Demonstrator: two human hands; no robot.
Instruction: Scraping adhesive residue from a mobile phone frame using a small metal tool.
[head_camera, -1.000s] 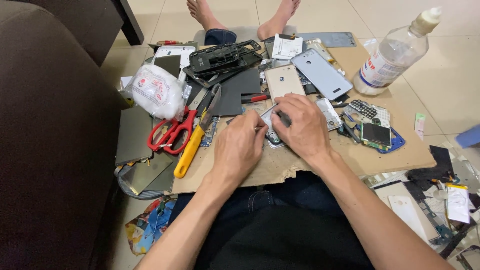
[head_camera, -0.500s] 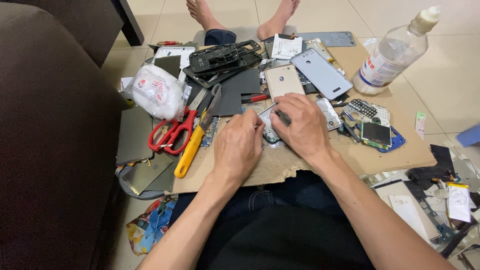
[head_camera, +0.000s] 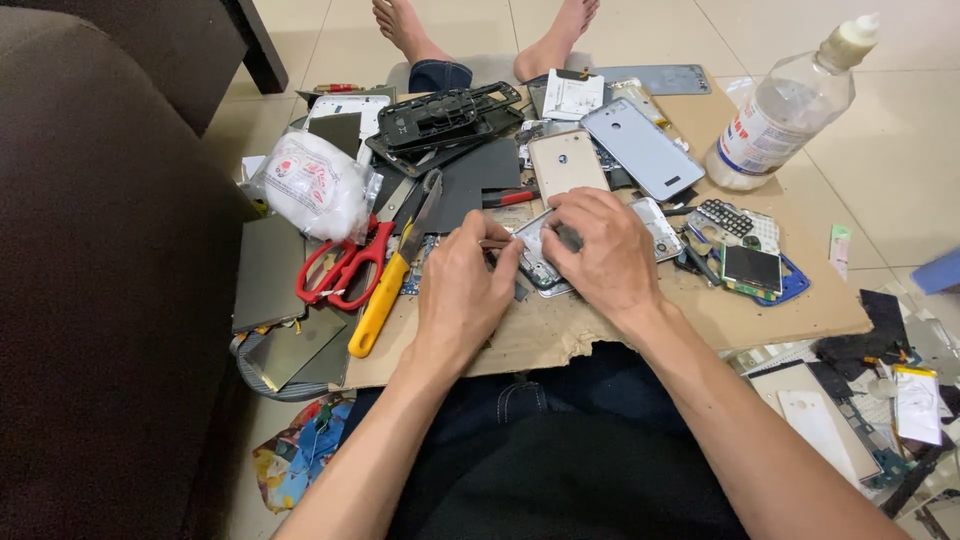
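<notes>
From the head view, a silvery opened phone frame (head_camera: 548, 262) lies flat mid-cardboard (head_camera: 740, 320), its inner parts bare. The right hand (head_camera: 600, 255) presses fingers curled over its top; the left hand (head_camera: 462, 290) pinches a thin tool (head_camera: 497, 243) at its left edge. One pair of red scissors (head_camera: 340, 270), one yellow-handled knife (head_camera: 385, 300) and one clear bottle (head_camera: 775, 115) lie about.

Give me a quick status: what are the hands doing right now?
Left hand holds a thin tool to the phone frame. Right hand presses the frame down on the cardboard. Red scissors and loose phone parts crowd close.
</notes>
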